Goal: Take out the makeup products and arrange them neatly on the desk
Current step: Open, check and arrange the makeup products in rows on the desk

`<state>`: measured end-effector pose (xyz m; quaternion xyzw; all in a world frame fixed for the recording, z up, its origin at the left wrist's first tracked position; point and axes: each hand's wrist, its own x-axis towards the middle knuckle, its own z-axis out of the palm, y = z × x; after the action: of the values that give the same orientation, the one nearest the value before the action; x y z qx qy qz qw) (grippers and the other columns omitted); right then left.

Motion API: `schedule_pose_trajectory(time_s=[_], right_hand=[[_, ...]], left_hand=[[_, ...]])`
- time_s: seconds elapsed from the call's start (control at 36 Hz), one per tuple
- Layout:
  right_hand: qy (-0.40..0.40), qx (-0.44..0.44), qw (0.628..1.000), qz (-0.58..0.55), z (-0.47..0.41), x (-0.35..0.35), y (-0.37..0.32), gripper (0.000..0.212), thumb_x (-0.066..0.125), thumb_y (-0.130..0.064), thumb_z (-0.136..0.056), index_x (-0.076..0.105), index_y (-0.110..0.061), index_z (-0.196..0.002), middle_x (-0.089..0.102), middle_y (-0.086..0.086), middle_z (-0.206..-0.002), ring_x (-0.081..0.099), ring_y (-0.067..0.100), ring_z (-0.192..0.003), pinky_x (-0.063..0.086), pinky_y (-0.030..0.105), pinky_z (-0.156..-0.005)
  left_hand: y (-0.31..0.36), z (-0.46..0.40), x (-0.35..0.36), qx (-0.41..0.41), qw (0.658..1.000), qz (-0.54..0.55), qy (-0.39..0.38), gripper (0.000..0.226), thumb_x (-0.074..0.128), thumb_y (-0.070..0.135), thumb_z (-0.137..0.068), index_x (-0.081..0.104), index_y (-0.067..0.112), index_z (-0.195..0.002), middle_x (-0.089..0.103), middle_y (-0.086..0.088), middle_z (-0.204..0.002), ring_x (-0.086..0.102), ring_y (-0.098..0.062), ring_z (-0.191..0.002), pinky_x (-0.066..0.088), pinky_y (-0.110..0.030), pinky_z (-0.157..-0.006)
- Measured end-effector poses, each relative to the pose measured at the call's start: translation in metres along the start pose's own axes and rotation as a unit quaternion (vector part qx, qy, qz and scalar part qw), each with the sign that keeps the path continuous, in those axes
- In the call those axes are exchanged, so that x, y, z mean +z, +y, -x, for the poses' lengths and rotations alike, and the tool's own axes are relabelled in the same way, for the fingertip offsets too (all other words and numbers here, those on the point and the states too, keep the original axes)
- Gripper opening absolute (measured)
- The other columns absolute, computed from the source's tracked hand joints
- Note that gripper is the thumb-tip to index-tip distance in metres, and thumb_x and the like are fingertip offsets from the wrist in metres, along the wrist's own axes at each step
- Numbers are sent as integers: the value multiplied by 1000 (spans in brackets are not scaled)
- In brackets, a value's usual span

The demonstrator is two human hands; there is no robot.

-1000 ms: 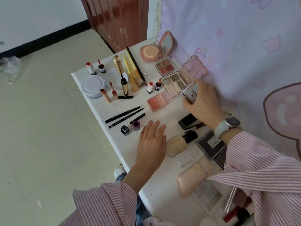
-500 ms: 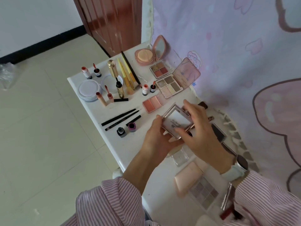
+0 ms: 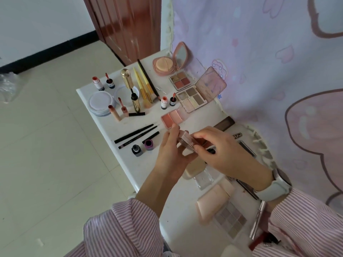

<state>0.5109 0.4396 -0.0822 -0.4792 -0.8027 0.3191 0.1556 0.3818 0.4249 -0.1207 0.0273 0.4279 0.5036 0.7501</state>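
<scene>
From the head view, a small flat pink plastic compact case [image 3: 186, 142] is held up over the white desk [image 3: 111, 125]. It is gripped by the curled fingers of the left hand [image 3: 171, 156] and pinched at its edge by the right hand [image 3: 222, 153]. It is likely light, stiff, slippery and easily cracked, so it is best held by its side edges.
</scene>
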Motion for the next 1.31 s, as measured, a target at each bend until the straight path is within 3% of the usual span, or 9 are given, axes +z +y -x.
schedule_pose_trajectory(time_s=[0.14, 0.22, 0.31, 0.39, 0.53, 0.75, 0.97, 1.14, 1.31], right_hand=[[-24, 32, 997, 69, 1, -1, -2, 26, 52, -17, -88, 57, -10, -113, 55, -3, -94, 55, 15, -83, 47, 27, -74], [-22, 37, 992, 123, 3, 0, -4, 27, 49, -17, -88, 53, -9, -113, 55, 2, -98, 54, 18, -81, 47, 27, -72], [-28, 44, 987, 150, 3, 0, -3, 25, 45, -18, -90, 48, -10, -113, 46, -2, -97, 44, 10, -72, 32, 13, -57], [-34, 43, 983, 176, 2, 0, -1, 24, 42, -20, -91, 45, -11, -113, 40, -4, -94, 36, 6, -61, 25, 13, -50], [-34, 50, 980, 189, 1, -2, -1, 24, 41, -22, -92, 43, -12, -115, 42, -4, -96, 36, 6, -61, 23, 13, -48], [-40, 10, 985, 165, -1, -3, 2, 43, 46, -20, -91, 35, -13, -132, 56, -1, -97, 44, 9, -75, 24, 8, -50], [-24, -20, 992, 125, -2, -2, 8, 49, 46, -17, -91, 33, -12, -138, 61, 5, -108, 58, 16, -89, 35, 10, -66], [-4, -31, 989, 142, -4, 1, 10, 55, 33, -29, -87, 33, -10, -138, 63, 2, -90, 43, 3, -65, 25, 6, -59], [-11, 7, 996, 83, -2, 0, 13, 53, 47, -17, -91, 31, -18, -141, 63, 1, -104, 58, 13, -87, 44, 21, -75]], left_hand=[[-4, 1, 5, 44, 997, -57, 15, 25, 49, 33, -95, 49, 10, -105, 57, -6, -83, 61, -17, -78, 54, -33, -59], [-5, -1, 11, 58, 995, -79, 19, 22, 49, 29, -96, 52, 9, -103, 59, -2, -76, 63, -9, -66, 53, -33, -60], [-3, -3, 17, 55, 995, -86, 17, 20, 50, 28, -95, 54, 8, -97, 59, -2, -73, 61, -11, -67, 53, -34, -61], [-3, -5, 20, 49, 994, -93, 17, 22, 50, 30, -95, 54, 8, -91, 59, -4, -72, 61, -14, -68, 53, -35, -61], [-2, -7, 25, 47, 995, -90, 13, 23, 48, 29, -96, 52, 8, -90, 62, -1, -68, 61, -12, -61, 52, -33, -58], [-1, -8, 23, 30, 997, -63, 20, 22, 50, 29, -95, 55, 10, -86, 59, -3, -71, 60, -13, -66, 53, -30, -56], [1, -8, 22, 37, 997, -66, 21, 21, 50, 28, -95, 57, 10, -86, 59, -5, -75, 60, -18, -73, 55, -35, -62], [2, -8, 21, 27, 998, -53, 35, 24, 51, 28, -95, 58, 6, -100, 61, -6, -76, 61, -22, -79, 55, -40, -65], [-3, -9, 22, 35, 996, -43, 67, 21, 55, 29, -93, 56, 10, -101, 59, -6, -84, 62, -20, -82, 56, -45, -70]])
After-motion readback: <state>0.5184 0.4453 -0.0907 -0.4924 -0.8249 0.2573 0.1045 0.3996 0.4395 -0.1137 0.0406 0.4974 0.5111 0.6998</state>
